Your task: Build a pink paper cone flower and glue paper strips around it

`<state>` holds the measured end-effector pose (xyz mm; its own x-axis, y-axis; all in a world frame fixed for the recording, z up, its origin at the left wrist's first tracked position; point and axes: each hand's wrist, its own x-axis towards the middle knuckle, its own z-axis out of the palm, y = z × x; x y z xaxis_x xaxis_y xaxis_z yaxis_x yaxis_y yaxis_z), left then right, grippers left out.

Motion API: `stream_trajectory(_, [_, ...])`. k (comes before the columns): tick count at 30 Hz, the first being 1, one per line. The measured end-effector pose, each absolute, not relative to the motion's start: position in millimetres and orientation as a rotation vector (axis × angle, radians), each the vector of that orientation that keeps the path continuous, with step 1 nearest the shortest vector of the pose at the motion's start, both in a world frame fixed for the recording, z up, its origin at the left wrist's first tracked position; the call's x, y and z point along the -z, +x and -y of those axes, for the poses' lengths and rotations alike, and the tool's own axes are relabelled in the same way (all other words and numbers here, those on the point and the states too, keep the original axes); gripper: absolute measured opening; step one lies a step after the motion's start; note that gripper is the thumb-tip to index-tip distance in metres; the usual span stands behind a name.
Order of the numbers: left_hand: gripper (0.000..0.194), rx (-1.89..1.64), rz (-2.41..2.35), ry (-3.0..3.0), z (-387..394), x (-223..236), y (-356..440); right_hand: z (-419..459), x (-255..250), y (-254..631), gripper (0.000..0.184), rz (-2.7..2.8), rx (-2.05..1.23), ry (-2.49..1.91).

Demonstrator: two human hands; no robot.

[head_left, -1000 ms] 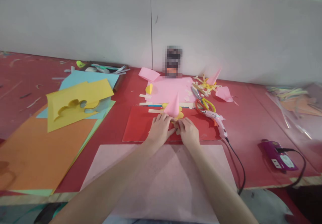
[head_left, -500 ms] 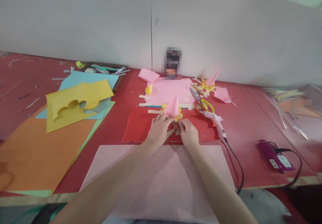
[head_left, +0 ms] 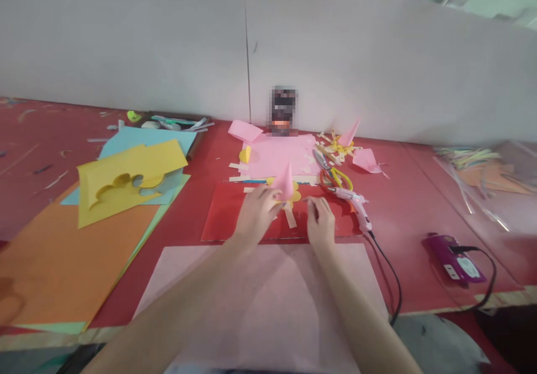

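Observation:
A pink paper cone [head_left: 284, 182] stands upright on a yellow paper flower [head_left: 295, 196], over a red board [head_left: 222, 211]. At the flower's left edge, my left hand [head_left: 255, 213] has its fingers and thumb closed, touching beside the cone's base. My right hand [head_left: 321, 220] is just right of the flower, apart from it, fingers loosely bent and a gap showing between them; I see nothing in it. A cream paper strip [head_left: 290, 217] sticks out from the flower's near side, between my hands. Another strip [head_left: 249, 190] lies to the left.
Right of the board lie a pink glue gun [head_left: 356, 203] with a cord, scissors [head_left: 338, 177] and a purple power socket [head_left: 455, 259]. A pink sheet [head_left: 268, 301] lies in front. Yellow paper [head_left: 126, 169] and orange paper [head_left: 79, 251] are at left. A second cone [head_left: 349, 134] stands behind.
My right hand has drawn away rightward from the strip, baring it. My left hand has shifted slightly around the cone's base. The camera view has tilted a little.

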<state>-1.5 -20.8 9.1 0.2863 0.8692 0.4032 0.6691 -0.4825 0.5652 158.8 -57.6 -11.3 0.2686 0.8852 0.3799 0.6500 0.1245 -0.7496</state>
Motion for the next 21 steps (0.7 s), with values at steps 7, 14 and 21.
stream_trajectory(7, [0.013, -1.316, -1.489, 2.098, -6.7, -52.2, 5.1, 54.7, 4.3, 189.9, 0.030, 1.086, -0.151, -1.546])
stream_trajectory(14, [0.006, -1.324, -1.456, 2.057, -25.5, -63.4, 28.2, 53.0, 7.5, 182.6, 0.030, 1.128, -0.299, -1.523])
stream_trajectory(21, [0.013, -1.425, -1.497, 1.962, -36.8, -79.2, 14.5, 52.9, 7.2, 183.8, 0.029, 1.089, -0.331, -1.481])
